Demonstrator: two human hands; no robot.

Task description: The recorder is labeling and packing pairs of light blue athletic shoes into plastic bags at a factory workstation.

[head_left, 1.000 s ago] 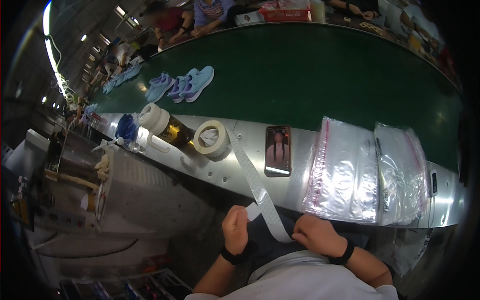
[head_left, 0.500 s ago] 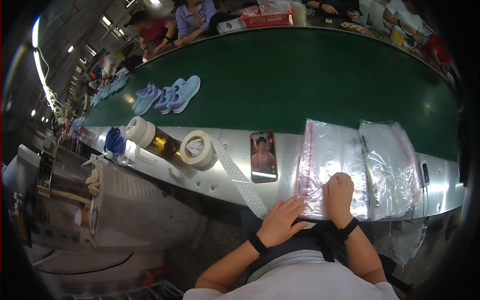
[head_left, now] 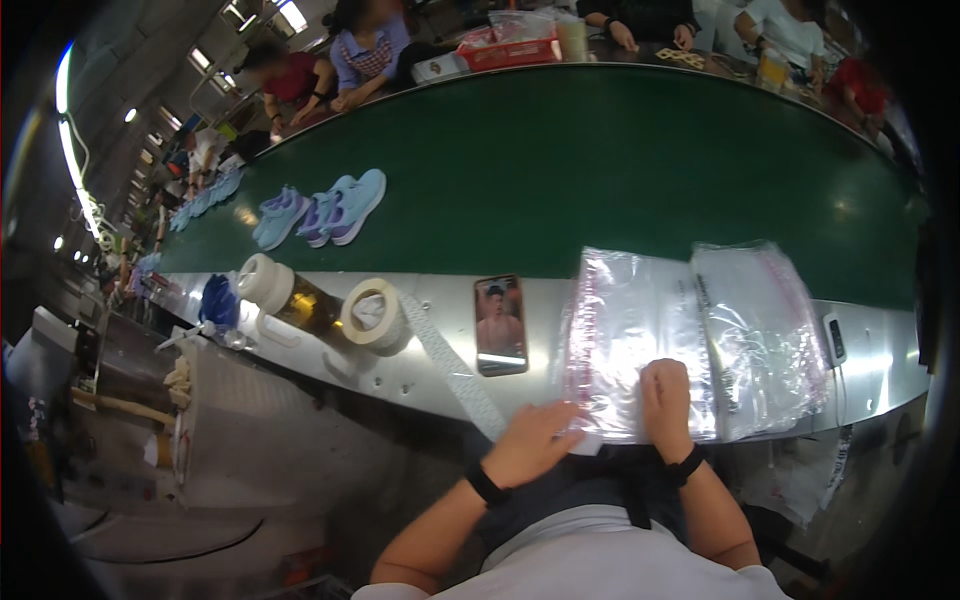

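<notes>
In the head view, dark print on the clear plastic bags (head_left: 640, 325) is too small to read. Glossy and creased, they lie in two piles along the bench's (head_left: 545, 330) near edge, reddish strips showing. The left hand (head_left: 535, 440), fingers loosely extended, touches the near-left corner, partly hiding a white piece (head_left: 588, 445); the right hand (head_left: 666, 405) is curled over the bags. Whether either grips anything, I cannot tell.

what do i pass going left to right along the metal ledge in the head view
Blue object, bottle with a white lid, whitish tape roll, phone, left stack of clear bags, right stack of clear bags, small white device.
</notes>
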